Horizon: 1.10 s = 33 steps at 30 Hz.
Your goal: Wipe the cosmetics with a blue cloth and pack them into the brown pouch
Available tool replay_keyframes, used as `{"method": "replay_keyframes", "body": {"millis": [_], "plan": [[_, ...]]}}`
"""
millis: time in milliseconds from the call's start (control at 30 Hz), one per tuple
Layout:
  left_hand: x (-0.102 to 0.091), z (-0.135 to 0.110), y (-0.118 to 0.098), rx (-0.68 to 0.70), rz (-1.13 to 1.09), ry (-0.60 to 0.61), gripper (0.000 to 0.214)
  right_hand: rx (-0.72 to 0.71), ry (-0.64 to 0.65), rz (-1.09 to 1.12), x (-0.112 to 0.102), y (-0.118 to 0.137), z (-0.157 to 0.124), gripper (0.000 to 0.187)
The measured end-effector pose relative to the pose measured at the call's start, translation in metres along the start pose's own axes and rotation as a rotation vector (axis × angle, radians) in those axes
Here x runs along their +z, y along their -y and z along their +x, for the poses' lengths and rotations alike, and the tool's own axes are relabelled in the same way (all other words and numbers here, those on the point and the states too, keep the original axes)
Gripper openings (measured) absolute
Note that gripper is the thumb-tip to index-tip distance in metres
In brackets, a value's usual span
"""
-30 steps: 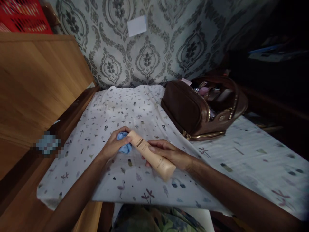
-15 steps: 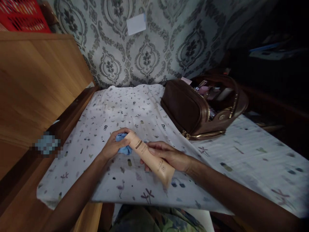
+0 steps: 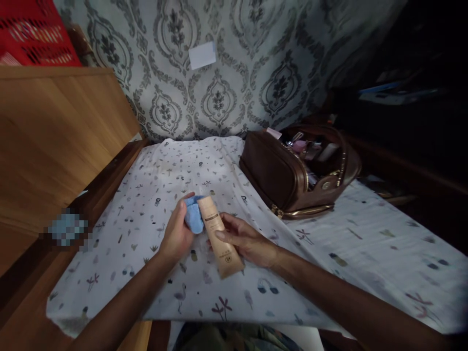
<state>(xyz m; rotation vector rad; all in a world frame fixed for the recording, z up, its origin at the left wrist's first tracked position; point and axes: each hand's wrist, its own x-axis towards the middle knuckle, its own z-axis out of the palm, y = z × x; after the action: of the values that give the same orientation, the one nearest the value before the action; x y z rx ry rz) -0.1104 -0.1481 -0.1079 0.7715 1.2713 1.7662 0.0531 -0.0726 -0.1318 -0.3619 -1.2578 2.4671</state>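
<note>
A beige squeeze tube [image 3: 219,239] with small printed lettering is gripped by my right hand [image 3: 248,239], thumb across its front and fingers behind. Its capped end points up and away, its flat end toward me. My left hand [image 3: 178,233] holds a folded blue cloth [image 3: 194,217] close against the left side of the tube's upper end. Whether cloth and tube touch, I cannot tell. Both hands are above the table's white printed cloth [image 3: 175,170].
An unzipped brown toiletry bag [image 3: 276,170] with several cosmetics inside stands at the back right. A wooden panel [image 3: 62,131] rises on the left, with a red plastic basket [image 3: 36,34] above it. Patterned wallpaper [image 3: 219,97] backs the table.
My left hand has opened its pinch on the tube's capped end and turned, showing more of the blue cloth. The tube now stands more upright in my right hand. The view has shifted slightly.
</note>
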Motion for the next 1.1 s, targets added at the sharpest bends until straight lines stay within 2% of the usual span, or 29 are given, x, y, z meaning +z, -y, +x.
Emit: {"method": "replay_keyframes", "body": {"millis": [100,200,267,333,433,567,733,800,900,1000,1100], "plan": [[0.004,-0.009,0.0,-0.004,0.172,0.136,0.056,-0.069,-0.053,-0.051,-0.002,-0.002,0.001,0.045],[0.005,-0.016,-0.004,0.091,0.403,0.298,0.054,-0.11,-0.116,-0.066,-0.002,-0.001,0.001,0.046],[0.004,-0.018,-0.008,0.169,0.528,0.365,0.052,-0.136,-0.16,-0.07,-0.003,0.001,0.001,0.047],[0.003,-0.02,-0.011,0.175,0.599,0.398,0.051,-0.168,-0.204,-0.078,-0.003,0.003,0.001,0.047],[0.002,-0.021,-0.012,0.096,0.578,0.375,0.048,-0.243,-0.271,-0.116,-0.001,0.006,0.001,0.043],[0.008,-0.025,0.0,-0.04,0.4,0.354,0.068,-0.319,-0.321,-0.14,0.003,0.008,0.0,0.044],[0.009,-0.023,0.01,-0.202,0.351,0.35,0.046,-0.301,-0.343,-0.227,0.0,0.016,-0.003,0.045],[0.002,-0.019,0.004,-0.278,0.385,0.409,0.044,-0.364,-0.384,-0.295,-0.006,0.023,-0.004,0.043],[-0.011,-0.013,-0.012,-0.315,0.445,0.516,0.042,-0.495,-0.446,-0.42,-0.014,0.034,-0.007,0.042],[-0.023,-0.008,-0.027,-0.323,0.495,0.579,0.043,-0.506,-0.415,-0.562,-0.019,0.04,-0.009,0.038],[-0.032,-0.002,-0.036,-0.265,0.593,0.617,0.04,-0.486,-0.409,-0.636,-0.02,0.04,-0.009,0.035]]}}
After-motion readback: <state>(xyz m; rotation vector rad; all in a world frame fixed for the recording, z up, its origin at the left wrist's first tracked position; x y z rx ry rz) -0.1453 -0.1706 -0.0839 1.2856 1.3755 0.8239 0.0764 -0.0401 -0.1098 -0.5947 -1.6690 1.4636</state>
